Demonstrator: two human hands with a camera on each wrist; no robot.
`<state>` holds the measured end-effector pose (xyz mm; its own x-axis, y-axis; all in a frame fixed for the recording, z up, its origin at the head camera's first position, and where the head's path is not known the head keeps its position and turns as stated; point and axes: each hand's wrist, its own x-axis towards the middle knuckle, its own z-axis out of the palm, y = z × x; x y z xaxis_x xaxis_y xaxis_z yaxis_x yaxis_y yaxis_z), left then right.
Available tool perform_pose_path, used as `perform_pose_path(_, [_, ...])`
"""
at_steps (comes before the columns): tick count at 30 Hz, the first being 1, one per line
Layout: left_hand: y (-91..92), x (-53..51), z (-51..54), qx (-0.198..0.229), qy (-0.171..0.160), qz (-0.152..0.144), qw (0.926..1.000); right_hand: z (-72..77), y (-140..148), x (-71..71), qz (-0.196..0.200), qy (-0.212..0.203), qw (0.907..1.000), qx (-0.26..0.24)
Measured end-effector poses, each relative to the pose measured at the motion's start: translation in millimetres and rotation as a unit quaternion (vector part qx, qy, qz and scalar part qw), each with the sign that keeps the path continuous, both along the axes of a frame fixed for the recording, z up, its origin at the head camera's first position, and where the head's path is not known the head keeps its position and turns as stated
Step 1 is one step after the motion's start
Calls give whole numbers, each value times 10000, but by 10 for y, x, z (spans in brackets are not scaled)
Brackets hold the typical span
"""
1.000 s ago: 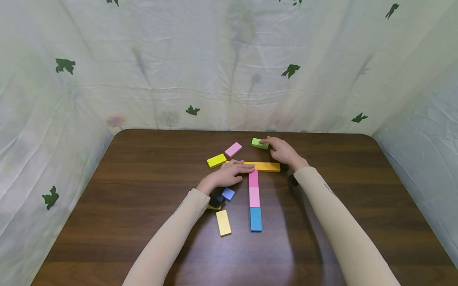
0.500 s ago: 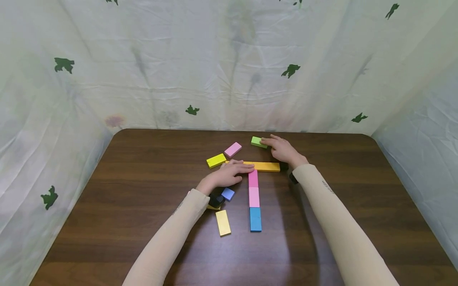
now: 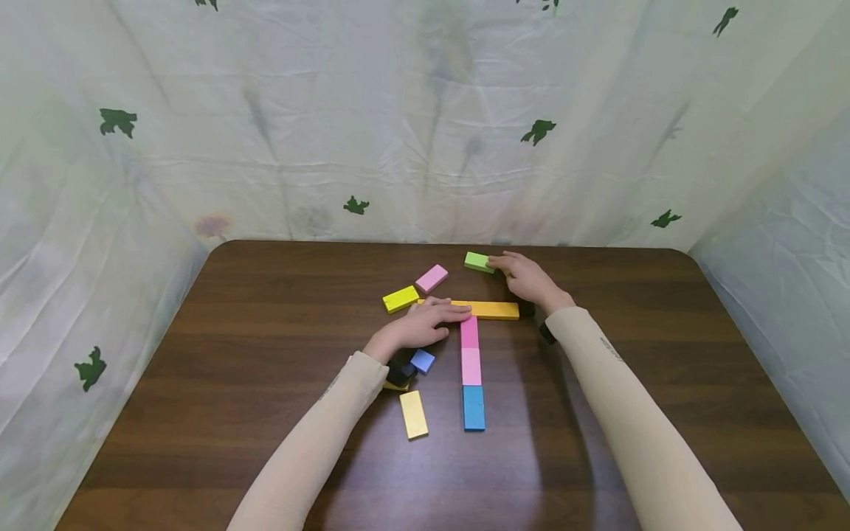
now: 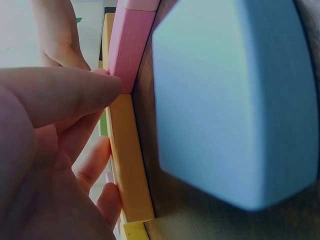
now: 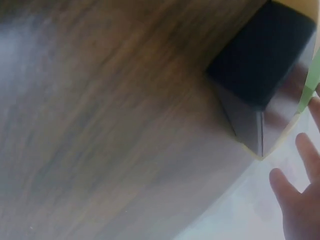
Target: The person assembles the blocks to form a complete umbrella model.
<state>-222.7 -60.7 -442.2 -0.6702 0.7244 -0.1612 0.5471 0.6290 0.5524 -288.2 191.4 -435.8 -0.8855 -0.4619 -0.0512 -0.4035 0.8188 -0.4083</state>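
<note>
My left hand (image 3: 425, 323) lies across a row of orange blocks (image 3: 498, 310), its fingers fairly straight, with fingertips at the junction with a pink block (image 3: 469, 333). Below that, a lighter pink block (image 3: 471, 366) and a blue block (image 3: 474, 408) continue the line toward me, forming a T. In the left wrist view, fingertips touch the orange block (image 4: 129, 160) and the pink block (image 4: 131, 50). At the far side, my right hand (image 3: 531, 282) reaches to the right end of a light green block (image 3: 478, 261); its fingers look extended and spread in the right wrist view.
A black block (image 5: 262, 55) sits at the orange row's right end. Loose on the table (image 3: 265, 369) lie a yellow block (image 3: 401, 299), a pink block (image 3: 432, 278), a small blue block (image 3: 422, 361) and a pale yellow block (image 3: 414, 414). My left sleeve partly hides others.
The light green block has shifted slightly away from me and left. My right fingers now lie at its right end rather than over its top. My left hand has stayed put.
</note>
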Motion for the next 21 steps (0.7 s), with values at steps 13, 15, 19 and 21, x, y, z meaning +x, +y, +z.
perform_pose_path(13, [12, -5, 8, -27, 34, -20, 10000, 58, 35, -82, -155, -333, 9986, 384])
perform_pose_path(15, [12, -5, 5, -27, 42, -22, 10000, 63, 34, -86, -209, -348, 9984, 401])
perform_pose_path(19, [6, -3, -4, -9, 25, -23, 10000, 52, 26, -92, -196, -222, 9982, 530])
perform_pose_path(21, [1, -1, -9, -4, 21, -14, 10000, 46, 20, -90, -155, -158, 9981, 575])
